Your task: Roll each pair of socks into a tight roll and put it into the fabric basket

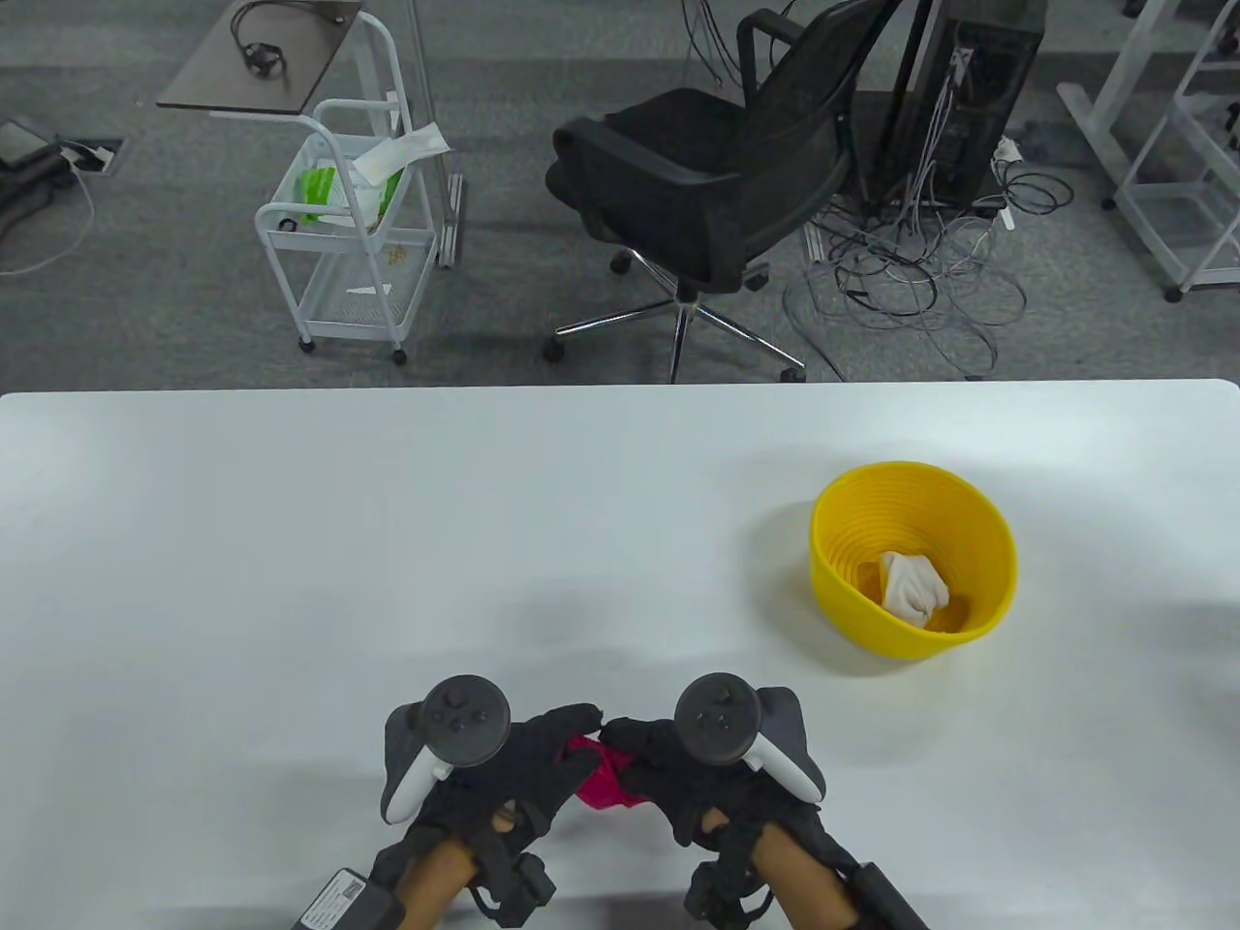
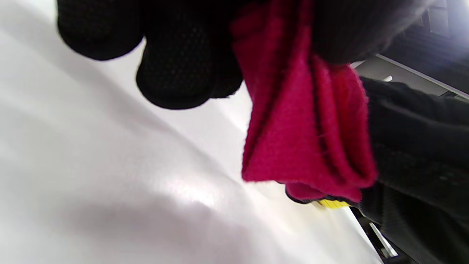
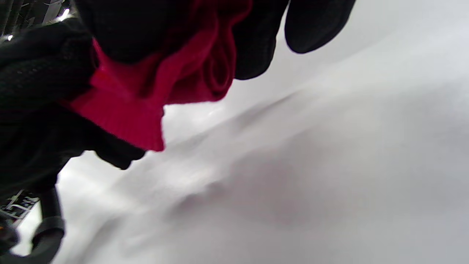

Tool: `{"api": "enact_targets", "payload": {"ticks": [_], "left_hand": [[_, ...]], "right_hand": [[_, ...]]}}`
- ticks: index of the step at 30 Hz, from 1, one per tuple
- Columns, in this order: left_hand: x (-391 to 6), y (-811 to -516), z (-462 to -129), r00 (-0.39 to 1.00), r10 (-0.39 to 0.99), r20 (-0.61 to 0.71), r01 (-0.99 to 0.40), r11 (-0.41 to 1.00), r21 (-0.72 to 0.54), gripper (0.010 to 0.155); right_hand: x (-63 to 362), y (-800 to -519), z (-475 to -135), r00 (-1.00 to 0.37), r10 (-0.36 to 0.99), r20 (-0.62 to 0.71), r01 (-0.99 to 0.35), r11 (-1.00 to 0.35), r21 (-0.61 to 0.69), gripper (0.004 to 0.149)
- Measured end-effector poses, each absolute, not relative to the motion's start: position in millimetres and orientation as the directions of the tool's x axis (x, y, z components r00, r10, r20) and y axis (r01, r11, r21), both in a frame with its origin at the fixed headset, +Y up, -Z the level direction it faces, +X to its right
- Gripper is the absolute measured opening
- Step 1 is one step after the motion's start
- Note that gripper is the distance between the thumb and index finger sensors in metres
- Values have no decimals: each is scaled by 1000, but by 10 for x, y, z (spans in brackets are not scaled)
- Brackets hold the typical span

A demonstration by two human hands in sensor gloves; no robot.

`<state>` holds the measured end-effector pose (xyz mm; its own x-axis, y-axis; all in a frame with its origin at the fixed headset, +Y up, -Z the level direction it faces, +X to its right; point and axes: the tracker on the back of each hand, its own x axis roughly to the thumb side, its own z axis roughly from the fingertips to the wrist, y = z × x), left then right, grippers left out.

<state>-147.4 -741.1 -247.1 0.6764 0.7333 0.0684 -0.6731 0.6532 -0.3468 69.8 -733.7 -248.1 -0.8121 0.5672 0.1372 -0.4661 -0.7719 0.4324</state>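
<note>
Both hands, left hand (image 1: 523,765) and right hand (image 1: 678,775), are gripping the pink sock pair (image 1: 603,775): soft, light, likely unrolling unless pinched across its loose edges.

Your right hand (image 3: 176,25): gloved fingers curled round the red socks, hanging from the top edge.
Red socks (image 3: 154,91): folded, held off the table.
Your left hand (image 3: 40,95): gripped their other side.
Table (image 3: 311,165): white, blurred beneath.
</note>
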Motion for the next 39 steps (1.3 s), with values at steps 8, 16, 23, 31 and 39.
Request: {"api": "enact_targets", "payload": {"ticks": [8, 16, 23, 31, 39], "left_hand": [[-1457, -7331, -2425, 749, 660, 58, -634, 739, -226, 55], [-1337, -7298, -2367, 804, 576, 151, -545, 814, -201, 53], [-1190, -7215, -2315, 888, 404, 219, -387, 914, -119, 49], [-1146, -7088, -2230, 891, 376, 252, -386, 923, -14, 44], [-1128, -6870, -2112, 843, 408, 351, -463, 883, 84, 41]], "right_hand": [[650, -7196, -2371, -859, 460, 225, -406, -880, 248, 61], [444, -7225, -2309, -946, 239, 218, -221, -970, 106, 46], [589, -7154, -2375, -951, 296, 94, -288, -953, 89, 44], [504, -7283, -2357, -913, 402, 62, -369, -883, 289, 66], [615, -7427, -2435, -856, 496, -146, -504, -741, 442, 61]]}}
